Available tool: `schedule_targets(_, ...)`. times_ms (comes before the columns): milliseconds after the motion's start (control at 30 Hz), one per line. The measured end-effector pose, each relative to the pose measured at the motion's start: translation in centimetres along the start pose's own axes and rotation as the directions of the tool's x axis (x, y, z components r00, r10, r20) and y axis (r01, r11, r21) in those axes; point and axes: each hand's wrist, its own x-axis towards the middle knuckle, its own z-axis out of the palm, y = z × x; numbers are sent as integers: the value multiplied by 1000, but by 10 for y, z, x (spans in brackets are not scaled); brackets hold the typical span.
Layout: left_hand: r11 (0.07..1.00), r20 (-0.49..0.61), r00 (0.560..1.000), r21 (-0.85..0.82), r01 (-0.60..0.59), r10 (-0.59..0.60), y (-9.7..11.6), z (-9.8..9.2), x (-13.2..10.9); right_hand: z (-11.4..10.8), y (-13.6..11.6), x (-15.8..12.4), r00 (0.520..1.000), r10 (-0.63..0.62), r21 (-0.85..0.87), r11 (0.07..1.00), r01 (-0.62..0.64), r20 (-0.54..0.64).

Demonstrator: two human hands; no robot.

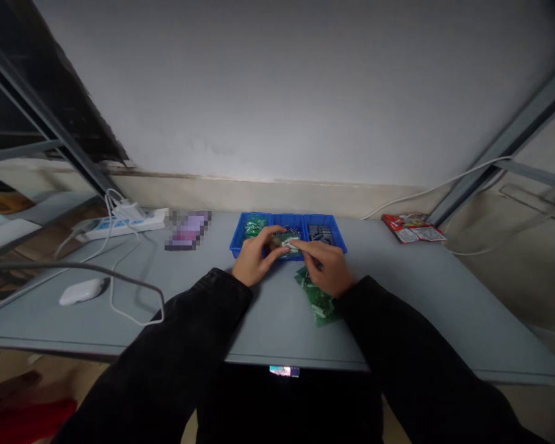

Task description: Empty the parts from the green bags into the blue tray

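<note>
Work surface, one moment: a left hand [254, 259] and a right hand [324, 268], both bare, meet above a blue plastic tray [287, 217] of three side-by-side compartments. Fingers of the left hand [271, 236] curl in from the left and fingers of the right hand [300, 248] reach across from the right, both nearly closed in a pinch on a small green circuit board [289, 242], which is partly hidden between them and held just over the tray's middle compartment. Tray contents: left compartment, a heap of green circuit boards [255, 226]; middle compartment, mostly hidden by the hands, contents too obscured to tell; right compartment, dark grey components [320, 234]. Item on the table, touching the underside of the right hand: one long green circuit board strip [317, 302], lying at a slant just in front of the tray. Grey-blue table [425, 290] bears the rest. Left of the tray: a pixelated, unreadable object [188, 229]; a white power strip [120, 225] with a plugged-in white charger [129, 211]; a white computer mouse [82, 291] with a looping cable [136, 287]. Right of the tray, near the far edge: red printed packets [414, 227]. Black sleeves [185, 345] cover both forearms.
</note>
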Motion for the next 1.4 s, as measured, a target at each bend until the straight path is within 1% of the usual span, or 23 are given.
schedule_targets(167, 999, -26, 999, 21, -41, 41, 2, -2, 1, 1, 4, 0, 994, 61, -65, 996, -67, -89)
schedule_targets(267, 993, -55, 993, 50, -105, 108, 0, -2, 2, 0, 5, 0, 988, 113, -63, 991, -120, -106)
schedule_targets(333, 987, -49, 988, 63, -146, 149, -1, -2, 3, 0, 5, -1, 986, 134, -62, 988, -141, -100)
schedule_targets(433, 986, -25, 986, 45, -161, 163, -1, -2, 4, 0, 7, -2, 988, 133, -61, 988, -139, -83)
schedule_targets(633, 989, -12, 992, 79, -121, 123, 2, -2, 3, 1, 6, -1, 991, 105, -40, 993, -109, -80)
schedule_targets(833, 981, -38, 984, 96, -168, 172, 4, -3, 5, 0, 2, 3, 992, 102, -49, 993, -106, -77)
schedule_targets(967, 983, 18, 984, 43, -178, 177, 5, -3, 5, 0, 2, 3, 994, 81, 1, 997, -81, -76)
schedule_targets(1100, 985, 85, 981, 18, -174, 172, 5, -3, 4, 2, 3, 2, 999, 38, 48, 998, -36, -30)
schedule_targets(1200, 984, 108, 979, 17, -176, 173, 3, -3, 4, 3, 3, 2, 998, 56, 63, 996, -55, -16)
schedule_targets(1400, 986, 178, 971, 34, -165, 157, 1, 1, 3, 5, 3, 3, 998, 65, 33, 997, -65, -2)
